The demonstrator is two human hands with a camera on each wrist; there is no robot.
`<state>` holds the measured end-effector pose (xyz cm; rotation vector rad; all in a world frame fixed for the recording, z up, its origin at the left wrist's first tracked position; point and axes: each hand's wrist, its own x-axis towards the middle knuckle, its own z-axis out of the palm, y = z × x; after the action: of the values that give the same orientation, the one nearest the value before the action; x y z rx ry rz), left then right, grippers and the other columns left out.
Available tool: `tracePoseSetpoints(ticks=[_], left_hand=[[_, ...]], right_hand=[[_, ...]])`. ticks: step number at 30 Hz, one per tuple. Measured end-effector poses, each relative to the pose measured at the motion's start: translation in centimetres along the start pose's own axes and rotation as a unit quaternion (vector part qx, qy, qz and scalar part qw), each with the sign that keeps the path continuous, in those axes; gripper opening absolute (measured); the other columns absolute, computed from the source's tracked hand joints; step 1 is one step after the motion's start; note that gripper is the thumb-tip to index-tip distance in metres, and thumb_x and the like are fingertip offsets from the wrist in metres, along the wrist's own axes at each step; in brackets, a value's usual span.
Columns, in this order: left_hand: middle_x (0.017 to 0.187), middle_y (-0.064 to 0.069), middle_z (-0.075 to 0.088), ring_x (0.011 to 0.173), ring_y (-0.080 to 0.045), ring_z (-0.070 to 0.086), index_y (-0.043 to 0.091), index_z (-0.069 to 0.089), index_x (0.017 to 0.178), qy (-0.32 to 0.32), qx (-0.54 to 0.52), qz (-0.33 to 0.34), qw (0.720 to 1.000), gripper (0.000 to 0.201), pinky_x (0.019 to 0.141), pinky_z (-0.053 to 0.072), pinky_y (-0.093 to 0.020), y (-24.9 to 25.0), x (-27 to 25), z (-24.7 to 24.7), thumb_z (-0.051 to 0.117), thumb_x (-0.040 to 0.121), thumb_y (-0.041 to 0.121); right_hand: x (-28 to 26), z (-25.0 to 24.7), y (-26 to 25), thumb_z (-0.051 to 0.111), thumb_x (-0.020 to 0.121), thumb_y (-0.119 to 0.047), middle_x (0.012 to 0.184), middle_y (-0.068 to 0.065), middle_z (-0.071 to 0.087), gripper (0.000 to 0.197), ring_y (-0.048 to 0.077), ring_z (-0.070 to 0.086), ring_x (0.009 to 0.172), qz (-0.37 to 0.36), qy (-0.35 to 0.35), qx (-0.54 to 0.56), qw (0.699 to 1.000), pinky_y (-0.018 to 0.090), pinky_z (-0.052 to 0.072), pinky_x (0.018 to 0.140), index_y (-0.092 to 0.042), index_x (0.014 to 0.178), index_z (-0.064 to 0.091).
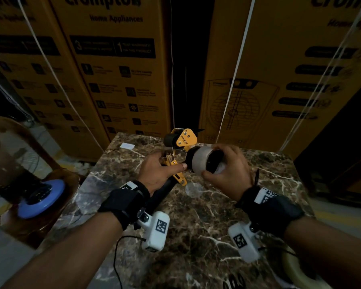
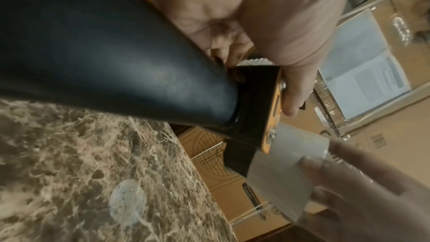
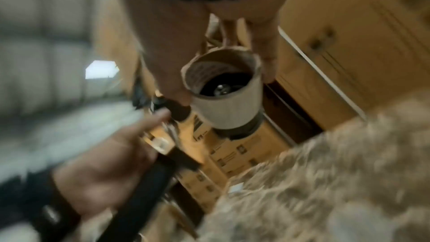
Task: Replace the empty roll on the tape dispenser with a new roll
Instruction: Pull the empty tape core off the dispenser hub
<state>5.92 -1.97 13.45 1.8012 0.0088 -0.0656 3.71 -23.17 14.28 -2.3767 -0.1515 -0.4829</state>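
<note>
Core removal, as judged. Left hand (image 1: 157,171) grasps the tape dispenser (image 1: 176,161) at its yellow frame, handle pointing near-left, above the marble table (image 1: 196,226). Right hand (image 1: 227,170) clasps the empty roll (image 1: 204,161), a bare cardboard core half off the black hub; its axis runs right, toward that hand, the likely pull direction. New roll cannot be identified.

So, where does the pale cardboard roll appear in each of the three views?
Head: roll right of centre, gripped by the right hand.
Left wrist: roll lower right, beside the orange frame.
Right wrist: roll at centre, open end toward the camera.
Shared landmark: the dispenser's black handle.
</note>
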Motion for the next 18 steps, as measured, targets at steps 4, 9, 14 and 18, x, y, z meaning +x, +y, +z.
tracePoseSetpoints(ticks=[4,9,14,18], left_hand=[[0.086,-0.004,0.074,0.083,-0.021,0.07,0.02,0.069,0.089,0.017,0.0,-0.01,1.0,0.039,0.081,0.056,-0.042,-0.8,0.4,-0.6,0.084,0.059,0.038],[0.099,-0.015,0.074,0.087,-0.032,0.069,0.011,0.073,0.096,0.1,-0.138,-0.101,0.98,0.028,0.085,0.054,-0.05,-2.7,2.1,-6.6,0.08,0.071,0.018],[0.097,-0.013,0.074,0.087,-0.031,0.069,0.012,0.073,0.094,0.044,-0.138,-0.107,0.984,0.027,0.075,0.053,-0.04,-4.6,1.8,-6.6,0.079,0.073,0.029],[0.082,-0.006,0.075,0.073,-0.024,0.07,0.014,0.074,0.088,0.009,-0.15,-0.19,0.97,0.022,0.061,0.055,-0.031,-7.5,0.6,-2.2,0.076,0.076,0.032]], right_hand=[[-1.0,-0.3,-0.3,0.069,0.063,-0.046,0.127,0.008,0.053,0.063,0.031,0.053,0.105,-0.138,-0.012,-0.14,0.98,0.04,0.054,0.073,-0.026,0.12,0.052],[-1.1,-3.0,3.3,0.071,0.064,-0.049,0.128,0.009,0.053,0.065,0.033,0.053,0.11,-0.103,-0.019,-0.142,0.984,0.043,0.051,0.083,-0.025,0.122,0.053],[-1.1,-2.2,4.4,0.077,0.07,-0.037,0.119,0.002,0.058,0.064,0.02,0.057,0.105,0.097,-0.031,0.052,0.993,0.036,0.05,0.088,-0.026,0.127,0.052],[-1.6,0.2,5.0,0.072,0.062,-0.053,0.11,-0.002,0.063,0.073,0.022,0.061,0.1,0.215,-0.025,0.186,0.959,0.049,0.054,0.086,-0.026,0.126,0.052]])
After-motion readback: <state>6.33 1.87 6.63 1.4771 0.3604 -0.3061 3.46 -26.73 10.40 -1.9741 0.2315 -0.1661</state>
